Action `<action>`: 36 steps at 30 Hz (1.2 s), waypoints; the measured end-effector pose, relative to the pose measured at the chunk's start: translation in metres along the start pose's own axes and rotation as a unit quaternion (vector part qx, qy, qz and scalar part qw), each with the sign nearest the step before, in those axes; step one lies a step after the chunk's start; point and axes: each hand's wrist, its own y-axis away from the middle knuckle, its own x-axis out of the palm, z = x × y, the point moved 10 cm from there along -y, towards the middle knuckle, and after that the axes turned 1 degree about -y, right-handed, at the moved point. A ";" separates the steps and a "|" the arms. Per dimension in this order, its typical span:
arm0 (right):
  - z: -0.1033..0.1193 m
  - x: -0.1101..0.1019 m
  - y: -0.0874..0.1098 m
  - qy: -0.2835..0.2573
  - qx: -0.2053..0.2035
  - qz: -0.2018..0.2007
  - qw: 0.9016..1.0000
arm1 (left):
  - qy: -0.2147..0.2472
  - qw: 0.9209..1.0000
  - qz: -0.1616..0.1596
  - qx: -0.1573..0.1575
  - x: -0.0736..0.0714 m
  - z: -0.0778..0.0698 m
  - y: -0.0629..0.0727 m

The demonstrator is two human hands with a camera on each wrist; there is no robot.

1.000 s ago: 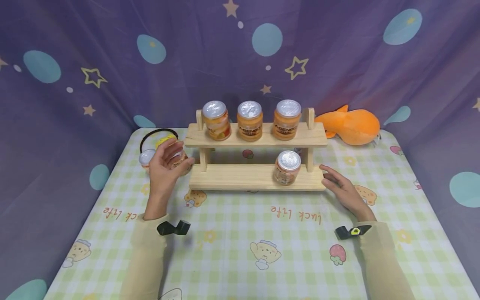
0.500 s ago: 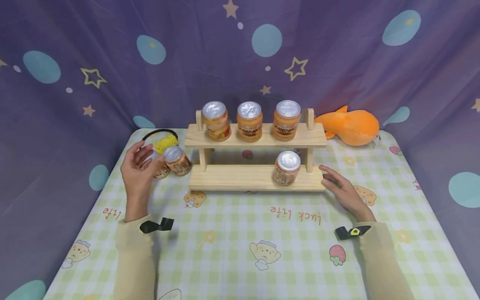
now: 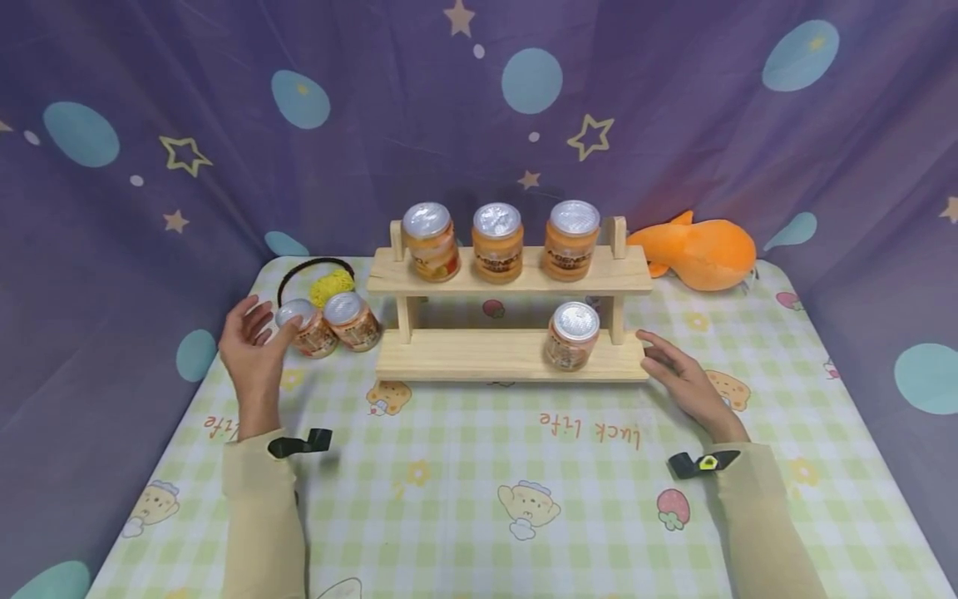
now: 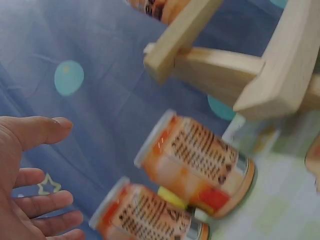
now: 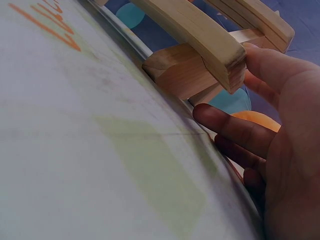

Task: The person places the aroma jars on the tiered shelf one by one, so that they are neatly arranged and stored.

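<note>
My left hand point(image 3: 254, 349) reaches to the outer side of a small jar point(image 3: 315, 339) with a silver lid, fingers spread and thumb overlapping the lid in the head view. Beside that jar stands a matching jar point(image 3: 358, 325). The left wrist view shows the hand point(image 4: 35, 185) apart from both jars, holding nothing. At the right end of the wooden two-tier shelf point(image 3: 464, 353) is my right hand point(image 3: 688, 383), its fingertips at the lower board's end. In the right wrist view the thumb touches the board's end point(image 5: 235, 70) and the other fingers are loosely bent beneath it.
Three jars point(image 3: 499, 249) stand along the shelf's upper board, and one jar point(image 3: 572, 341) on the right of the lower board. Behind the left jars lies a yellow bundle point(image 3: 332, 288) with a black loop. An orange plush toy point(image 3: 707, 254) sits behind the shelf's right end.
My left hand has moved left, away from the shelf and past the two jars, to the outer jar's far side. My right hand has stayed at the shelf's end.
</note>
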 end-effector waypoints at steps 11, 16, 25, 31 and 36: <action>0.001 0.000 0.001 -0.007 -0.008 0.003 1.000 | -0.016 1.000 0.005 -0.025 0.006 0.036 -0.007; 0.001 0.000 0.001 -0.005 -0.007 0.002 1.000 | -0.012 0.999 0.015 -0.039 0.013 0.049 -0.008; 0.002 -0.001 0.001 -0.004 0.001 0.004 1.000 | 0.014 0.999 0.013 -0.046 0.021 0.060 -0.012; 0.000 -0.001 -0.001 -0.002 0.005 0.003 1.000 | 0.030 0.999 0.015 -0.039 0.028 0.061 -0.016; -0.002 0.000 -0.001 0.000 0.008 0.005 1.000 | 0.031 0.999 0.010 -0.036 0.030 0.061 -0.017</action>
